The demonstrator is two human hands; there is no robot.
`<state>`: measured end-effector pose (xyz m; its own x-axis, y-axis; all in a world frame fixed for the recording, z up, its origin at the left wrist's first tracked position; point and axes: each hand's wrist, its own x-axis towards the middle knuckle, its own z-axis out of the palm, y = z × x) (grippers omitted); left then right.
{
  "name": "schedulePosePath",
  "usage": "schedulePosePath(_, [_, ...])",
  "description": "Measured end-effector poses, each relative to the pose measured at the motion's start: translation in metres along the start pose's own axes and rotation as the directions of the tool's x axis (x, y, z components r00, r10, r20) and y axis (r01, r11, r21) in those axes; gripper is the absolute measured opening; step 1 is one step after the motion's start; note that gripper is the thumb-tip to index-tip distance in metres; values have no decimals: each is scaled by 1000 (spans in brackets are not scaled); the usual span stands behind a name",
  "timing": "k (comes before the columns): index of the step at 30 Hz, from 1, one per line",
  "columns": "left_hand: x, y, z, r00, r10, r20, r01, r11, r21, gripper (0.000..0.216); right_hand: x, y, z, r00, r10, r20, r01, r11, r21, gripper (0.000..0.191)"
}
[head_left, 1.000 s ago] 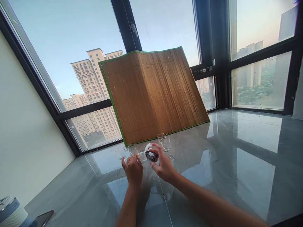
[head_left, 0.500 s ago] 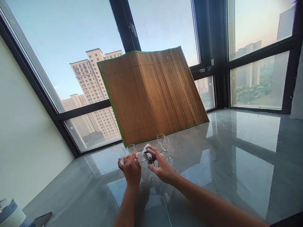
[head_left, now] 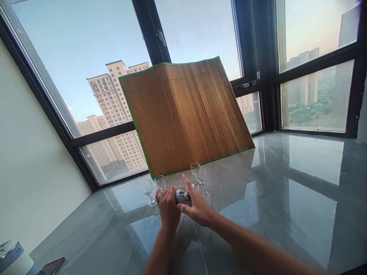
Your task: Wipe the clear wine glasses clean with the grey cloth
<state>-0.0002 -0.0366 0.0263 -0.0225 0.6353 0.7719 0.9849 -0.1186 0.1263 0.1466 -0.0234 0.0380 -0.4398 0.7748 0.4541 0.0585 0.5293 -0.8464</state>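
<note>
My left hand (head_left: 168,209) is wrapped round a clear stemmed glass (head_left: 178,196), which lies tipped on its side with its mouth facing right. My right hand (head_left: 200,208) presses a crumpled white-and-grey cloth (head_left: 186,196) into that mouth. Its index finger points up outside the rim and its thumb rests along the near side; the other fingers are partly hidden. Left of my left hand stands a stemmed glass (head_left: 146,188), with another glass (head_left: 159,181) just behind the hand. Beyond my right hand stand a front glass (head_left: 201,176) and a rear glass (head_left: 195,166).
A brown bamboo mat (head_left: 186,114) with green edging leans on the window behind the glasses. The glossy grey tiled surface (head_left: 114,236) reflects the windows. At the lower left are a blue-and-white cup (head_left: 15,259) and a phone (head_left: 53,266).
My left hand has moved right with the glass, away from the left standing glass. The cloth, held up at the rim before, is now inside the glass, and my right index finger has straightened.
</note>
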Motion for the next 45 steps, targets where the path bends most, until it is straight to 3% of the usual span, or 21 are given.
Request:
schedulePosePath(6, [1,-3,0,1000,-9,-3,9,1000,-5,22,1,0,1,999,-31,31,33,998,-48,106])
schedulePosePath(14, [2,-15,9,999,0,-34,0,1000,-2,23,-2,6,7,987,-114,111,112,993,22,117])
schedulePosePath(18, [-1,-16,12,1000,-24,13,24,999,-26,24,1,7,4,984,-75,159,71,997,31,119])
schedulePosePath(23, [-7,-4,13,998,-24,54,27,998,-55,22,7,4,-7,995,13,94,-10,999,-37,105])
schedulePosePath(35, [0,-15,13,995,68,-68,-72,997,-43,25,11,3,-5,998,-48,-28,52,985,166,68])
schedulePosePath(41, [-1,-23,16,998,6,-68,-6,1000,-1,16,7,7,0,995,-102,11,97,965,242,66])
schedulePosePath(45, [-1,-25,16,996,-51,-72,49,998,-26,14,9,6,0,998,-43,43,23,923,384,62])
